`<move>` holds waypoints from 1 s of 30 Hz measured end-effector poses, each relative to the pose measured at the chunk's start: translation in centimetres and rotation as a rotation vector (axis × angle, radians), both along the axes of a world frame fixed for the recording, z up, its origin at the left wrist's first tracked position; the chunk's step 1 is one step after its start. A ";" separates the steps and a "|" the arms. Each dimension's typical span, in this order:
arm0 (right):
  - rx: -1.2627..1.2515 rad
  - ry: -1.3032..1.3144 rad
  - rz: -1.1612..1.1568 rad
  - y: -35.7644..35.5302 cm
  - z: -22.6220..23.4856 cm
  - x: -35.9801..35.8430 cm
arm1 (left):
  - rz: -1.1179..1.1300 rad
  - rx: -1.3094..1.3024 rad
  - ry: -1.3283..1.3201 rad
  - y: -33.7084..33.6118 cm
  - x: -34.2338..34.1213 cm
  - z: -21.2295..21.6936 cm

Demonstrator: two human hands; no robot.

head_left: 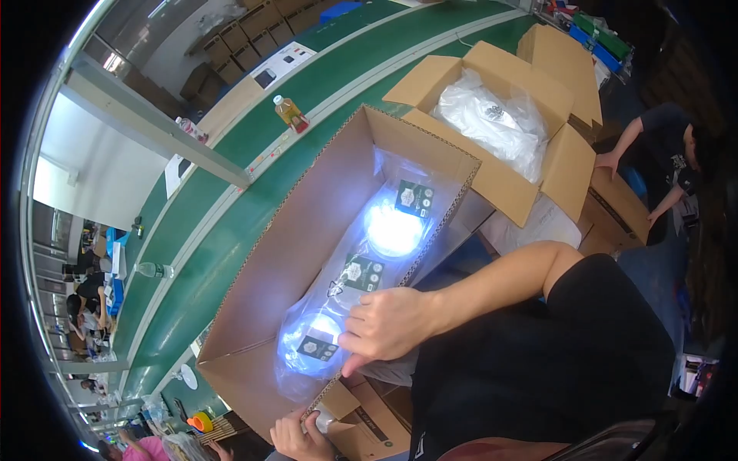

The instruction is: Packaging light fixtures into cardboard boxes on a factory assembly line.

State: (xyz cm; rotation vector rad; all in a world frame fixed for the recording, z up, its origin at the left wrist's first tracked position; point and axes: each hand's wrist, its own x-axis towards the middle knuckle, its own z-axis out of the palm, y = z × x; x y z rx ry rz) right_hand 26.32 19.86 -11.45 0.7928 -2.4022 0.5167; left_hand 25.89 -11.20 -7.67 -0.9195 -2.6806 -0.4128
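A long cardboard box stands open and tilted before me. Inside lie clear plastic bags with dark green printed cards and two round, glowing white shapes, the farther bright one and the nearer one. My right hand is closed over the box's near edge, with its curled fingers above the bagged things; what they grip, if anything, is hidden. Lower down, my left hand grips the same box by its rim near the bottom corner, with the thumb bent over the edge.
Beyond it, another open carton holds white plastic-wrapped goods. A green conveyor belt curves past on the left, carrying a drink bottle and a clear bottle. At right, a co-worker handles a cardboard box.
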 end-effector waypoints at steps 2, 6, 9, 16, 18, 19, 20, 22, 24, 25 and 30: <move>-0.046 0.072 0.043 0.2 -0.2 -0.8 | 0.084 0.086 0.120 0.9 0.3 -0.4; 0.067 0.055 0.115 0.9 0.5 -3.6 | 0.207 0.104 0.120 0.6 -1.4 -2.5; 0.306 -0.334 0.162 1.0 3.0 -4.7 | 0.246 0.130 0.223 1.9 -1.6 -2.3; 0.292 -0.419 0.265 1.2 5.1 -7.0 | 0.295 0.486 0.503 0.7 2.8 -6.6; 0.255 -0.431 0.188 1.2 7.5 -8.6 | 0.354 0.458 0.456 -0.5 4.8 -8.3; 0.191 -0.458 0.137 1.7 8.6 -10.3 | 0.374 0.438 0.417 -1.1 5.8 -9.2; 0.119 -0.424 0.122 2.4 9.1 -12.1 | 0.414 0.450 0.358 -1.8 6.9 -10.3; 0.188 -0.586 0.115 3.6 13.3 -14.5 | 0.481 0.463 0.198 -3.6 9.7 -12.4; 0.183 -0.550 0.180 4.7 17.4 -16.2 | 0.582 0.520 0.098 -4.7 12.4 -14.0; 0.226 -0.512 0.162 5.0 20.0 -16.6 | 0.630 0.552 0.012 -5.2 14.0 -14.7; 0.021 -0.568 -0.015 8.3 29.5 -11.5 | 0.631 0.542 -0.431 -6.8 20.9 -23.6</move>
